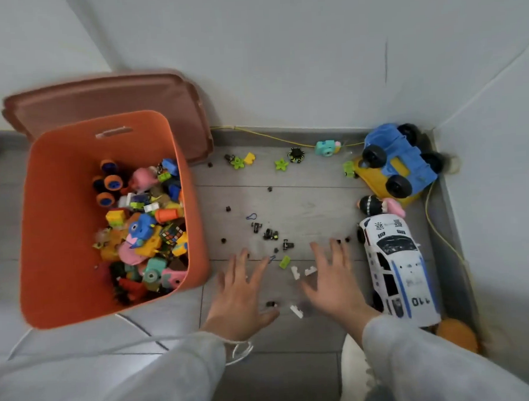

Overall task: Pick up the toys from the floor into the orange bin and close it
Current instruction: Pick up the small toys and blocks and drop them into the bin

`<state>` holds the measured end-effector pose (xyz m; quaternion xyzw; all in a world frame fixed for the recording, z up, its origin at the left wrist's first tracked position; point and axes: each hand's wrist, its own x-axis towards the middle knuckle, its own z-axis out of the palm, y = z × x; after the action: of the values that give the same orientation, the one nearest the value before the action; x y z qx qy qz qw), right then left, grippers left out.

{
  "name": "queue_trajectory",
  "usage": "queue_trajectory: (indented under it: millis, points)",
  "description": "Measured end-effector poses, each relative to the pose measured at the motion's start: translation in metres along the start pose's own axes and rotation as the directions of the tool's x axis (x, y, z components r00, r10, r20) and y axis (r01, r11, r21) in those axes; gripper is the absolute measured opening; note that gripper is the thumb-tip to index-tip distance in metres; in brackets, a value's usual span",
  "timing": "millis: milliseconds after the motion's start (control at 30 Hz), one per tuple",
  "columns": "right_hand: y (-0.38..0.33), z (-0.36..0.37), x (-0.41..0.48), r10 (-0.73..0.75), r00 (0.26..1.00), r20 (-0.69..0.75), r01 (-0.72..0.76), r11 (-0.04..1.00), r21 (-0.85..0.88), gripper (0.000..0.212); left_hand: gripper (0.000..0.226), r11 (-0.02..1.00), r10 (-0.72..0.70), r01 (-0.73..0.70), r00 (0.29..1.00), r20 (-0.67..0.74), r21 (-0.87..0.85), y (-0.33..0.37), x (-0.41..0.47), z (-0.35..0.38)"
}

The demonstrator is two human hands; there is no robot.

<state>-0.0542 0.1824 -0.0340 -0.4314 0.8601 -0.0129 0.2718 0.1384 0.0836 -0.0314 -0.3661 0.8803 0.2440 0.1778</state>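
Note:
The orange bin [58, 217] stands open on the left, partly filled with mixed toys. Its lid [104, 98] leans on the wall behind it. My left hand [240, 293] and my right hand [332, 282] hover flat over the floor, fingers spread, holding nothing. Between and ahead of them lie small white bricks [296, 272], a green brick [285, 261] and several tiny black pieces [269, 233]. A white police car [395, 267] lies just right of my right hand. A blue and yellow truck [399, 162] rests overturned in the far right corner.
Along the far wall lie green flower pieces [281, 164], a yellow brick [249, 158], a black spider toy [296, 154] and a teal toy camera [326, 148]. A yellow cord [443, 237] runs along the walls. An orange ball [457, 334] sits by the right wall.

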Motion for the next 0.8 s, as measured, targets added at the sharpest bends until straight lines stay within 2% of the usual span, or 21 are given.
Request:
queue_trajectory:
  millis: [100,233,433,600,700,800]
  points:
    - [0.010,0.032,0.004,0.099,0.995,0.021,-0.099,0.995,0.015,0.097,0.129,0.999,0.001,-0.002,1.000,0.027,0.046,0.000,0.011,0.036]
    - [0.023,0.054,0.020,0.127,0.992,0.008,-0.127,0.992,-0.003,0.105,0.136,0.993,0.017,-0.016,1.000,-0.006,0.117,0.002,0.030,0.068]
    - [0.022,0.072,0.038,-0.124,0.992,0.001,0.124,0.991,-0.050,0.107,0.120,0.991,0.024,0.001,0.982,-0.189,0.131,-0.019,0.080,0.075]
    - [0.019,0.080,0.050,-0.404,0.914,0.044,0.404,0.893,-0.197,0.122,0.103,0.994,-0.050,0.078,0.944,-0.325,0.074,-0.029,0.125,0.044]
    - [0.020,0.081,0.059,-0.444,0.896,0.003,0.430,0.867,-0.252,0.114,0.100,0.986,-0.110,0.145,0.937,-0.331,0.082,-0.033,0.142,0.034]
    - [0.020,0.075,0.079,-0.369,0.921,-0.123,0.339,0.917,-0.210,0.088,0.087,0.990,-0.107,0.135,0.923,-0.369,0.051,-0.028,0.148,0.035]
